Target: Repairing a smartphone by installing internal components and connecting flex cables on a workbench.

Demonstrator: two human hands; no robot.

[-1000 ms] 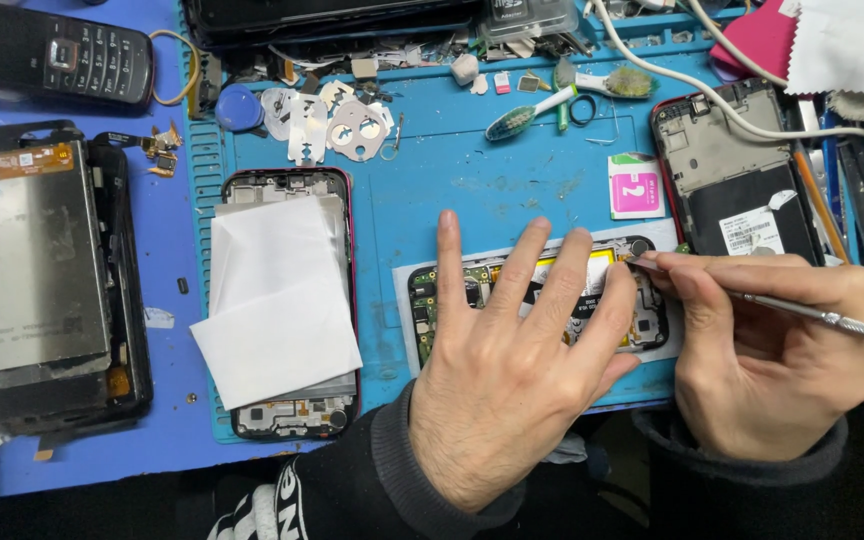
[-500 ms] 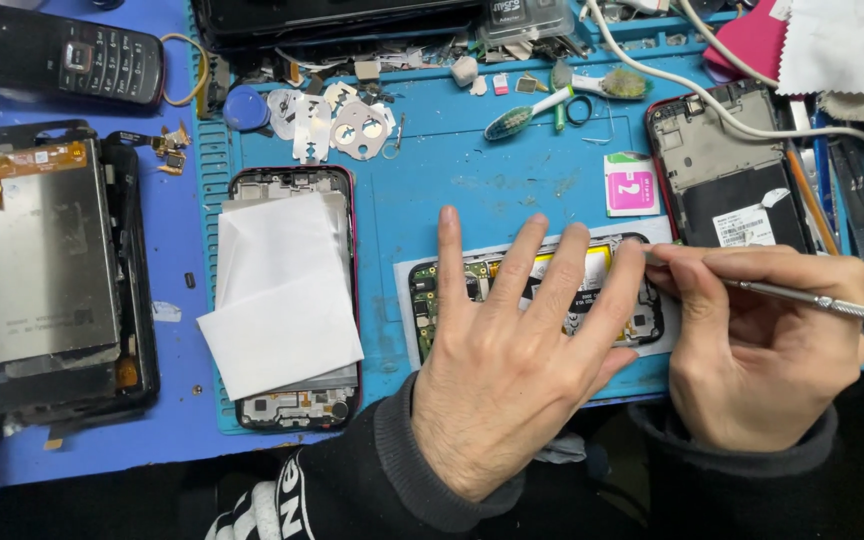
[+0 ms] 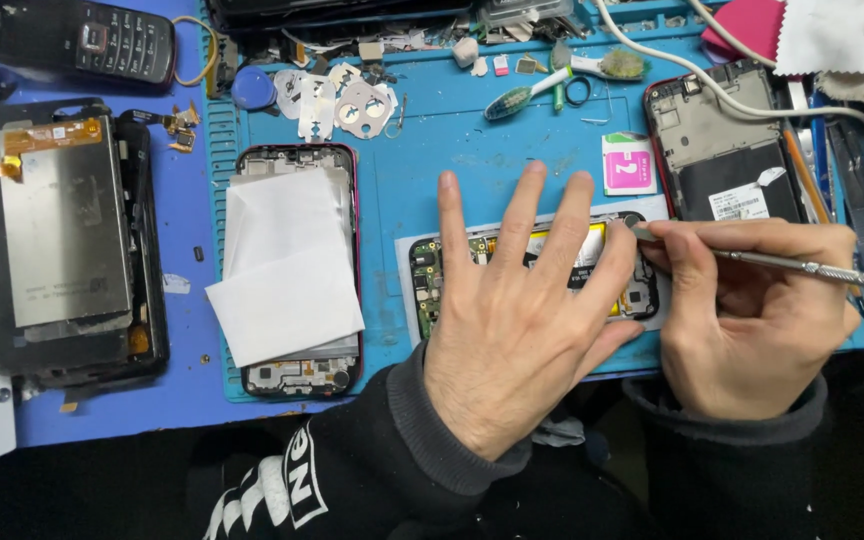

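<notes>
left hand [image 3: 512, 320]: flat, fingers spread, palm down, pressing on the board [image 3: 542, 262]; holds nothing
right hand [image 3: 752, 320]: clenched round a thin metal tool [image 3: 802, 265], pen-style
tool: tip at the board's upper right corner, just past the left hand's little finger; shaft runs out to the right
board: open phone body with green circuit and yellow patch, lying on a white sheet on the blue mat [image 3: 472, 160], centre front; mostly hidden under the left hand
left of the board: opened phone [image 3: 297, 270] with red rim, white paper [image 3: 287, 265] folded on top
far left: screen unit [image 3: 67, 235] face down on the surface, keypad phone [image 3: 82, 40] above it
right, back: red phone shell [image 3: 717, 150], white cable across it, small pink-and-white packet [image 3: 627, 163] just beside
mat back edge: toothbrush [image 3: 532, 92], metal shields [image 3: 337, 100], small scraps
sleeves: black, white print on the left one
</notes>
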